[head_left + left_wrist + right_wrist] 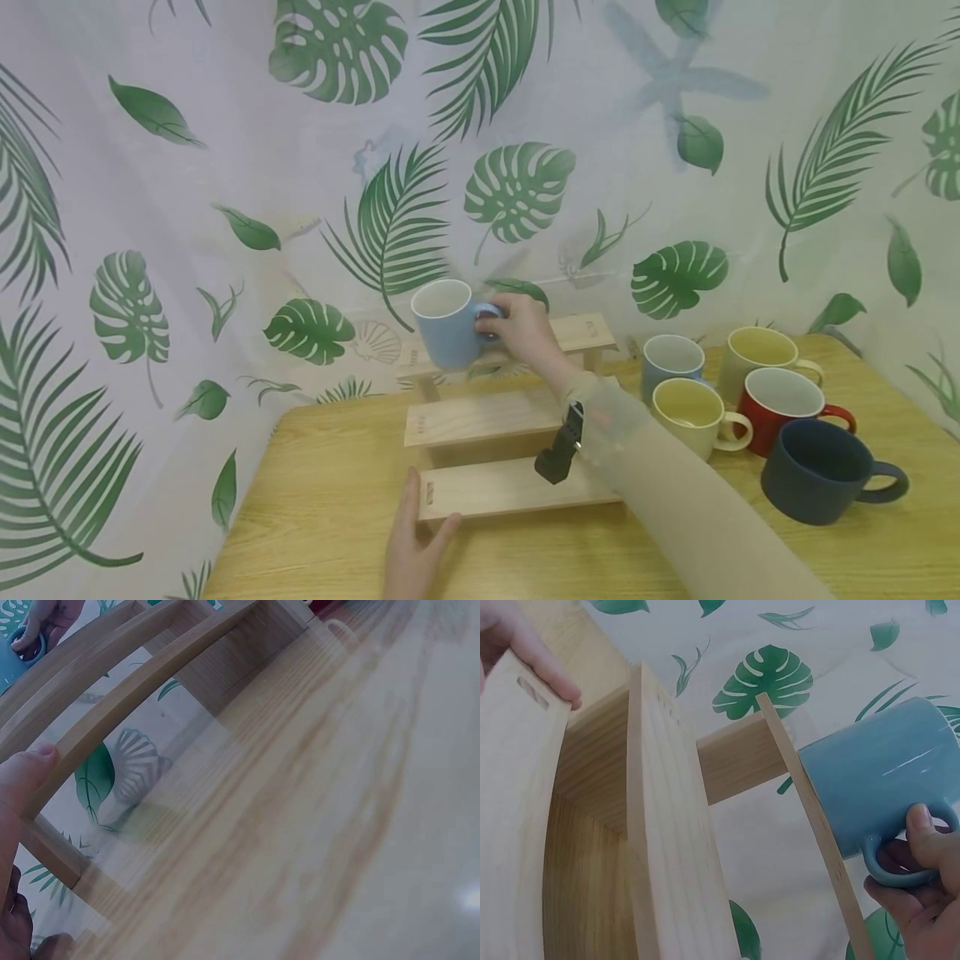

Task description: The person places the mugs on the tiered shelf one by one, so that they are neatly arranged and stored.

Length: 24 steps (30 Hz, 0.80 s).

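A light blue mug [444, 327] stands upright at the left part of the top step of a three-step wooden rack [480, 417]. My right hand [522, 329] pinches its handle between thumb and fingers. In the right wrist view the base of the blue mug [885, 776] meets the top board. My left hand [415, 533] holds the left end of the lowest step, its thumb [37, 754] against the front edge. The other left fingers are partly hidden in the left wrist view.
Right of the rack several mugs are grouped: another blue mug [672, 360], two cream mugs [690, 417], a red mug [776, 408] and a navy mug [817, 471]. All stand on a wood-grain table [315, 500]. A leaf-print curtain [225, 167] hangs behind the table.
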Tool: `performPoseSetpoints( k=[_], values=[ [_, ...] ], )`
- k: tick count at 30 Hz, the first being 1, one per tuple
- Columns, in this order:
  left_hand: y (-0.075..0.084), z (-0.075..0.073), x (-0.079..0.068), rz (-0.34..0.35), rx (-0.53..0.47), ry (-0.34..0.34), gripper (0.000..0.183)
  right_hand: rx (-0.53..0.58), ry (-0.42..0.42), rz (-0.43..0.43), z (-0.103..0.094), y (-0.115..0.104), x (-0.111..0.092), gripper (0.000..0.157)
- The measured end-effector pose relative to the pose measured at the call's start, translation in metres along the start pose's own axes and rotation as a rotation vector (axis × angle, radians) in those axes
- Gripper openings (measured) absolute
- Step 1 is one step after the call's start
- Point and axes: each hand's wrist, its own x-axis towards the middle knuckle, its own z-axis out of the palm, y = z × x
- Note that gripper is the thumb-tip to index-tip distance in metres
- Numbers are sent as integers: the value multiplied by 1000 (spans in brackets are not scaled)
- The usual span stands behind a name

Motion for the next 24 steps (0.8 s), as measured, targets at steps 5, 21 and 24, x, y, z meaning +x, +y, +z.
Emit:
performPoseSetpoints(
  k=[5, 21, 24],
  values=[
    [-1, 1, 1, 5, 4, 9, 92, -26, -26, 24, -1, -2, 0, 25],
    [-7, 1, 2, 7, 29, 18, 91, -91, -21, 19, 0, -4, 1, 23],
    [-7, 1, 2, 9, 25, 18, 91, -94, -24, 26, 0, -5, 1, 24]
  ],
)
